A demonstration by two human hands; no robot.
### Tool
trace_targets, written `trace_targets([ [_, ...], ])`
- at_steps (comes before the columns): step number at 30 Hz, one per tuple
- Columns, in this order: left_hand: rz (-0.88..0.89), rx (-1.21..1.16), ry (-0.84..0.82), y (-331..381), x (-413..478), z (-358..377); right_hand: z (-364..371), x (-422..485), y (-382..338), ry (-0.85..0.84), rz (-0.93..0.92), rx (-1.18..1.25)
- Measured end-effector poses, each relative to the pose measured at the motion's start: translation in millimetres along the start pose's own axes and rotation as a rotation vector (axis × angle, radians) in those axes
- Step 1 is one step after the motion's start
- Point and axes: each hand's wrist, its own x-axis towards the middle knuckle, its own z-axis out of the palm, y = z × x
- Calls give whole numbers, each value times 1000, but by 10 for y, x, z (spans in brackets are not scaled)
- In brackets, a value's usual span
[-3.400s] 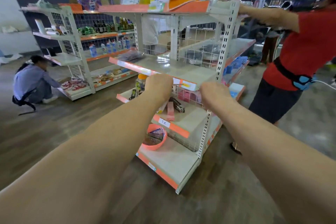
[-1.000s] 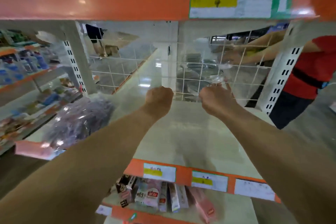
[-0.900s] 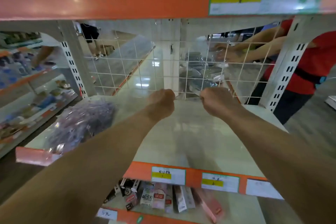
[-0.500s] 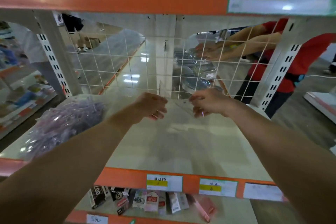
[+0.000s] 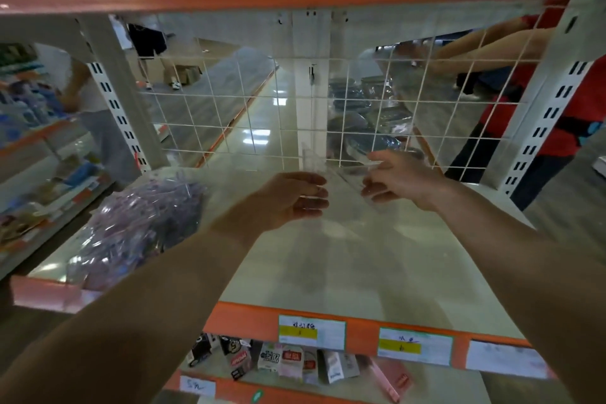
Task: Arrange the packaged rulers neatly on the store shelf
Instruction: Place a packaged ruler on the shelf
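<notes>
Shelf deck (image 5: 344,256) is glossy, mesh back (image 5: 229,115) open; your left hand (image 5: 295,197) curls round the clear packaged rulers (image 5: 310,159), right hand (image 5: 396,179) pinches their far end, near the mesh; loosen unevenly and they likely skid, fan out or poke through the grid.

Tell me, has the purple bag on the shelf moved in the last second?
No. The purple bag lies at the same left end of the shelf, just before the slotted upright; only the camera shifted.

place: shop | shelf (image 5: 344,256) with orange edge strip (image 5: 242,318) | price labels (image 5: 311,332) | packaged goods (image 5: 288,360) on tier below
</notes>
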Motion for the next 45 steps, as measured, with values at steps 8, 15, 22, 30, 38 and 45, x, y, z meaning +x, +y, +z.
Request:
trace_targets([
  [8, -4, -2, 137, -54, 68, -192, 11, 34, 15, -2, 18, 73],
  [15, -62, 132, 279, -69, 78, -218, 84, 126, 12, -67, 63, 7],
  [22, -115, 305, 284, -100, 166, -239, 309, 305, 3, -35, 19, -205],
  [30, -71, 429, 195, -130, 213, -353, 570, 593, 95, -26, 68, -221],
  [38, -176, 294, 106, -107, 184, -445, 650, 757, 109, 89, -51, -627],
  [45, -123, 144, -41, -5, 244, -392, 407, 557, -71, -49, -104, -202],
])
